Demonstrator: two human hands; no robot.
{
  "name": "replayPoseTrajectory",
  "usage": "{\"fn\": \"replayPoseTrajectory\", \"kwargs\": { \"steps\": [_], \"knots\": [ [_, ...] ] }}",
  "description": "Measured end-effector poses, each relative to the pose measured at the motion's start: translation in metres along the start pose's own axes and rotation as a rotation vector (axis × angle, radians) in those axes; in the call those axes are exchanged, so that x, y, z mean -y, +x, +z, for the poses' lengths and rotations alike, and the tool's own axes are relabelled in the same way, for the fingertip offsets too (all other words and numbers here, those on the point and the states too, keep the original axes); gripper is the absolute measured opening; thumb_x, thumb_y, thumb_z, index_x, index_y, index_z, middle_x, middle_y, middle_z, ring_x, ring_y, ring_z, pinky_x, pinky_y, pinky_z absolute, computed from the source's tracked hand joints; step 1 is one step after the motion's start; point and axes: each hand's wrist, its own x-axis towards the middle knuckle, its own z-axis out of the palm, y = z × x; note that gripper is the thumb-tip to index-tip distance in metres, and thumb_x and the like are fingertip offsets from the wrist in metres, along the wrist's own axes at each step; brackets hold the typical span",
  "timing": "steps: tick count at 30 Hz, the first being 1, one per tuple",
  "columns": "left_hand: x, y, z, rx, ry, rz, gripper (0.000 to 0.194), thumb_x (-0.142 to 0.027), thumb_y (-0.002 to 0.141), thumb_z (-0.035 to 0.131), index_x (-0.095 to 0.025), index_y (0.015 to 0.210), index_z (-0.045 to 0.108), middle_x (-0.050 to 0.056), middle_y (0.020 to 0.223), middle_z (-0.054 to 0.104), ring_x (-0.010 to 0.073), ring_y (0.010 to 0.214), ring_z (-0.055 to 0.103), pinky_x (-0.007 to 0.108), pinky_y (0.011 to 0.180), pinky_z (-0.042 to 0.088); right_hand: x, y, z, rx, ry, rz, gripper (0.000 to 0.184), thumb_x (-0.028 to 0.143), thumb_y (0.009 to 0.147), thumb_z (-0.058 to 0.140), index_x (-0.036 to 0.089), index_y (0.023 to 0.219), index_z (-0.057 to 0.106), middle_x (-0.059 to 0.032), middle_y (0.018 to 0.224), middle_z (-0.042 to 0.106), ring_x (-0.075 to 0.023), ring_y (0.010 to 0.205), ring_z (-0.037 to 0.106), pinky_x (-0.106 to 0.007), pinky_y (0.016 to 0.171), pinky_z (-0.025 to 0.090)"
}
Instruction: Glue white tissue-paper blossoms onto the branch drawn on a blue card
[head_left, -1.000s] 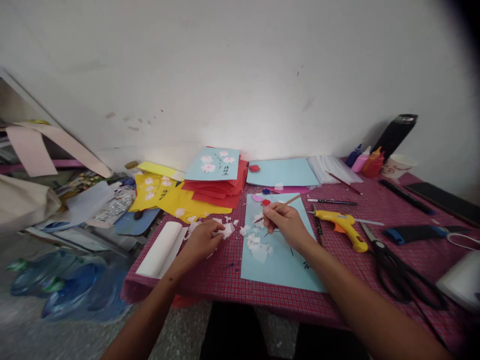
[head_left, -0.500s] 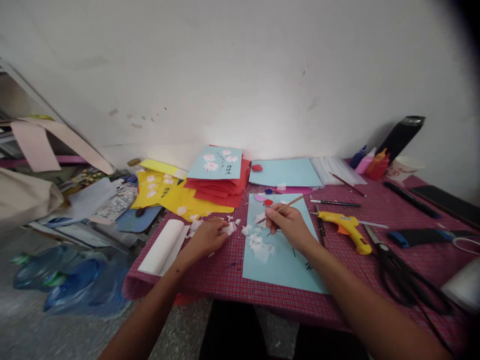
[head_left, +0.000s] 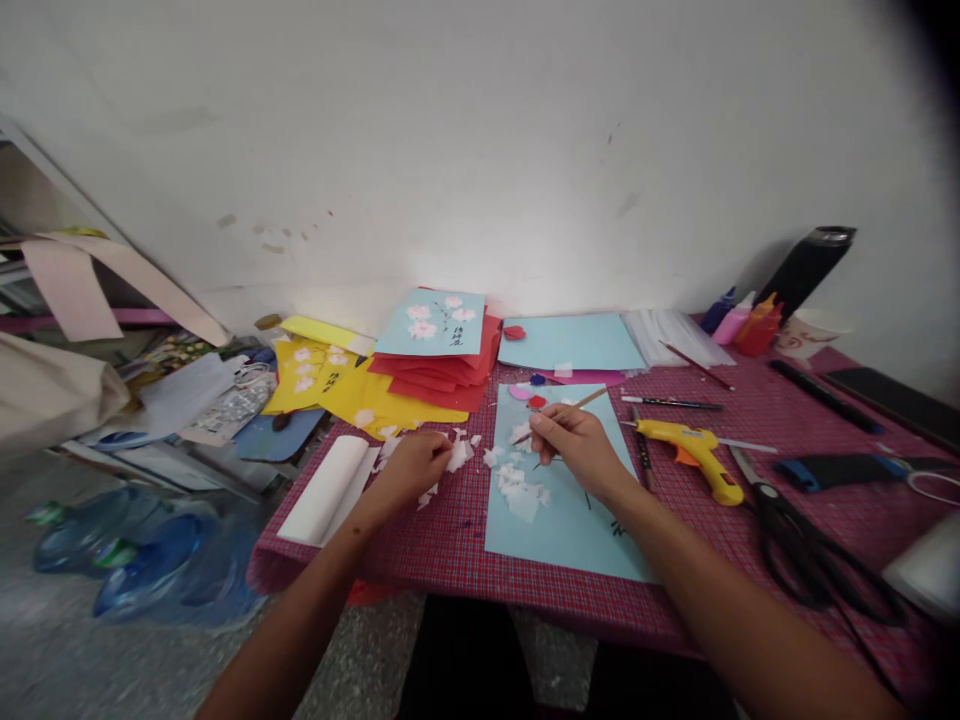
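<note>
My right hand grips a slim paintbrush, its dark tip slanting down to the left. Beneath it lies a light blue sheet with torn white paper pieces clustered on it and dark brush strokes, partly covered by my wrist. Left of the sheet, my left hand is closed, thumb and fingers pinched together among loose white paper scraps; what the fingertips hold, if anything, is hidden. Blobs of red paint, pink paint and blue paint sit at the sheet's top edge.
A white paper roll lies at left. Behind are decorated yellow sheets and a red stack topped by a blue card. To the right are a yellow glue gun, black scissors, paint bottles and a black flask.
My left hand has drawn slightly left and its fingers have curled in closer, baring more scraps beside it. The right hand and paintbrush have hardly moved.
</note>
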Motion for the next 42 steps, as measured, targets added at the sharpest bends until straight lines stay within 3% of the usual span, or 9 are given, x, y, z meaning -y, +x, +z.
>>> {"fn": "replayPoseTrajectory", "kwargs": {
  "steps": [8,13,18,22,27,35,42],
  "knots": [
    [-0.009,-0.002,-0.011,-0.123,-0.201,-0.196,0.014,-0.027,0.079,0.058,-0.019,0.071,0.066,0.000,0.069,0.067,0.0156,0.065,0.059,0.025,0.059,0.040,0.006,-0.001,0.003,-0.018,-0.007,0.006,0.033,0.051,0.084,0.067,0.019,0.077,0.060,0.0009,0.063,0.063,-0.0104,0.047,0.053,-0.025,0.049,0.044],
    [-0.022,-0.001,-0.013,-0.191,-0.615,-0.285,0.018,-0.035,0.077,0.066,-0.018,0.077,0.061,-0.001,0.069,0.066,0.0133,0.061,0.060,0.023,0.056,0.043,0.006,-0.001,0.005,-0.029,0.040,0.002,0.030,0.048,0.083,0.068,0.019,0.083,0.059,0.0003,0.069,0.065,-0.0100,0.047,0.054,-0.025,0.047,0.043],
    [-0.050,0.017,0.003,-0.129,-0.995,-0.264,0.019,-0.031,0.075,0.069,-0.017,0.081,0.059,0.000,0.072,0.068,0.0108,0.058,0.061,0.023,0.058,0.048,0.002,0.001,0.004,-0.037,0.086,-0.022,0.027,0.042,0.082,0.069,0.019,0.092,0.061,-0.0020,0.078,0.069,-0.0108,0.050,0.055,-0.026,0.048,0.044],
    [-0.066,0.038,0.023,-0.078,-1.067,-0.228,0.019,-0.032,0.077,0.068,-0.014,0.083,0.064,0.000,0.069,0.066,0.0094,0.056,0.058,0.022,0.056,0.047,0.000,0.004,-0.002,-0.091,0.131,-0.059,0.025,0.039,0.081,0.070,0.018,0.093,0.066,-0.0035,0.081,0.069,-0.0124,0.056,0.057,-0.027,0.052,0.047],
    [-0.068,0.043,0.042,-0.053,-1.116,-0.228,0.024,-0.036,0.078,0.069,-0.014,0.088,0.067,0.000,0.069,0.066,0.0096,0.058,0.057,0.021,0.055,0.047,0.002,0.005,-0.003,-0.094,0.108,-0.045,0.026,0.044,0.084,0.068,0.018,0.090,0.068,-0.0007,0.065,0.064,-0.0141,0.056,0.058,-0.028,0.056,0.048],
    [-0.066,0.034,0.044,-0.010,-1.184,-0.210,0.021,-0.030,0.074,0.073,-0.013,0.087,0.069,0.001,0.071,0.066,0.0111,0.063,0.058,0.023,0.058,0.048,-0.008,0.005,0.001,0.025,0.016,-0.073,0.023,0.041,0.087,0.065,0.018,0.087,0.069,-0.0025,0.085,0.064,-0.0151,0.073,0.060,-0.031,0.071,0.049],
    [-0.066,0.034,0.047,0.024,-1.193,-0.177,0.026,-0.033,0.075,0.075,-0.013,0.090,0.070,0.002,0.075,0.068,0.0114,0.066,0.059,0.023,0.060,0.046,-0.011,0.006,-0.002,0.042,-0.103,-0.102,0.021,0.038,0.089,0.063,0.018,0.089,0.070,-0.0026,0.089,0.064,-0.0170,0.083,0.059,-0.031,0.079,0.046]
  ]
}}
